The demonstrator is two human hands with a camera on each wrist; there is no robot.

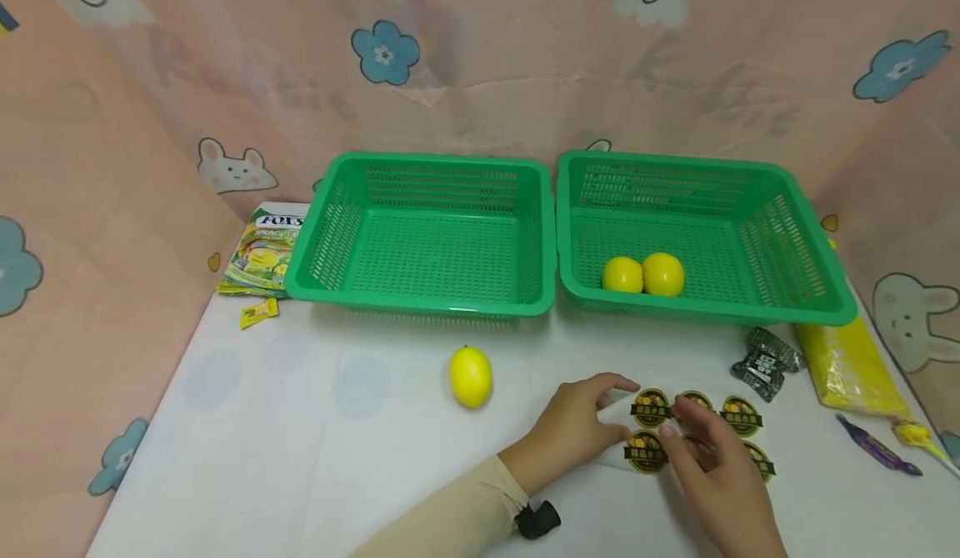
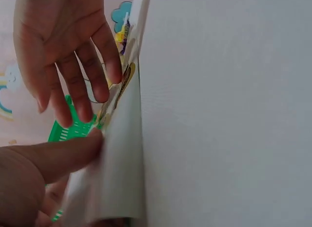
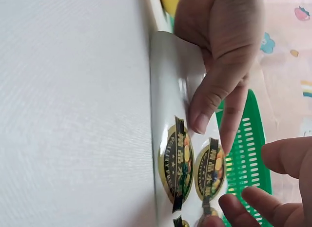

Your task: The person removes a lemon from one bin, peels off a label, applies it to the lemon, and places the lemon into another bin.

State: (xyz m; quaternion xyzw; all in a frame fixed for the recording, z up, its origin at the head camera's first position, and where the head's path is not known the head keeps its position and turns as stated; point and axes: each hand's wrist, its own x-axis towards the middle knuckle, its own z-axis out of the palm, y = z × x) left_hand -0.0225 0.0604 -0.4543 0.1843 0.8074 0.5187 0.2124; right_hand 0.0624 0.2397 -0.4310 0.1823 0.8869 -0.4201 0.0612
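Observation:
A white sheet of round black-and-gold stickers (image 1: 618, 456) lies at the front right of the table, its near-left end curled up. My left hand (image 1: 570, 425) grips that end, thumb (image 3: 204, 112) on the printed face and fingers at the far edge. Over the sheet's middle is my right hand (image 1: 723, 475), its fingers loosely bent and thumb and forefinger apart. Its fingertips are right at the stickers (image 3: 209, 171) in the right wrist view. A lone yellow lemon (image 1: 471, 376) sits left of the hands.
Two green baskets (image 1: 420, 308) (image 1: 705, 316) stand behind; the right one holds two yellow fruits (image 1: 663, 275). Candy packets (image 1: 262, 250) and a small yellow sweet (image 1: 259, 313) lie left. At right are a black wrapper (image 1: 767, 364), yellow bag (image 1: 847, 366), purple sweet (image 1: 877, 445) and lollipop (image 1: 913, 434).

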